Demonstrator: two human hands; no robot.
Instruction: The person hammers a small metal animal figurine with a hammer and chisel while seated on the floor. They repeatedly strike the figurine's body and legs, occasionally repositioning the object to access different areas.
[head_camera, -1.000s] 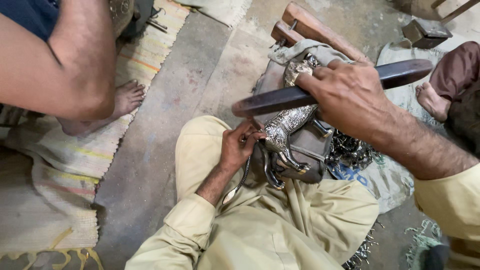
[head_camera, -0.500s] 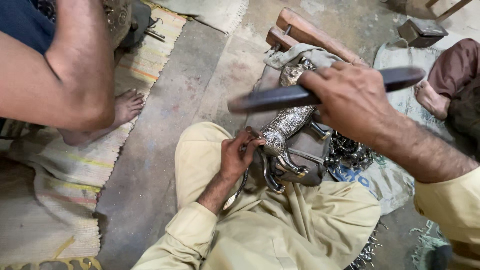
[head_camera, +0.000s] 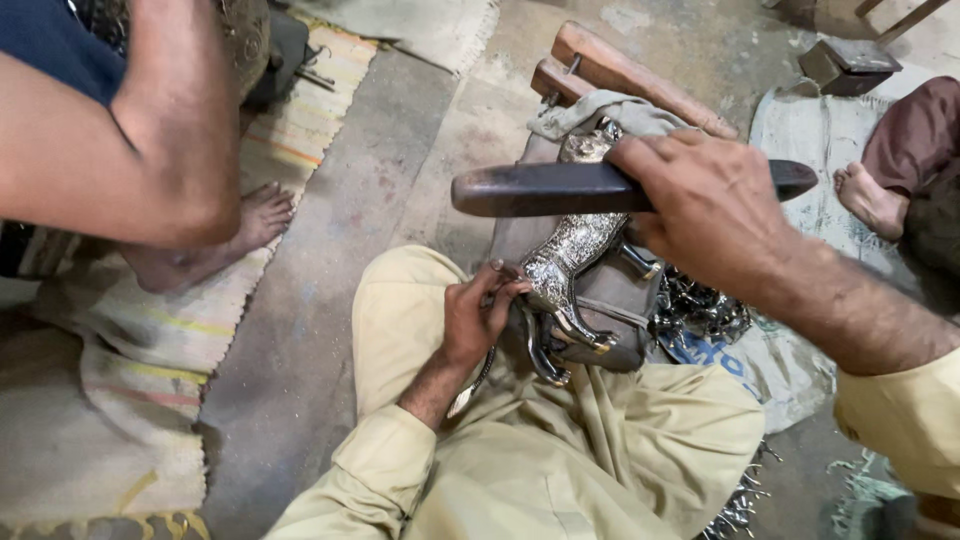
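Right hand (head_camera: 715, 205) clamped around the middle of a dark wooden bar (head_camera: 560, 188), held level above the work, both bar ends sticking out free past the fist. Left hand (head_camera: 475, 320) closed on the lower end of a silvery embossed animal figure (head_camera: 570, 265), pinning it against a grey padded block (head_camera: 610, 300) resting on the lap in pale yellow trousers. Figure lying tilted, head end up under the bar, legs hanging over the block's near edge. Hands well apart, bar just above the figure; contact between them impossible to tell. Wooden beams (head_camera: 620, 75) and a crumpled cloth right behind the block, closing off the far side. Heap of shiny metal pieces (head_camera: 700, 310) crowding the right edge. Bare concrete floor (head_camera: 330, 260) open to the left, up to a striped mat where another person's arm (head_camera: 130, 170) and foot (head_camera: 255, 215) intrude.
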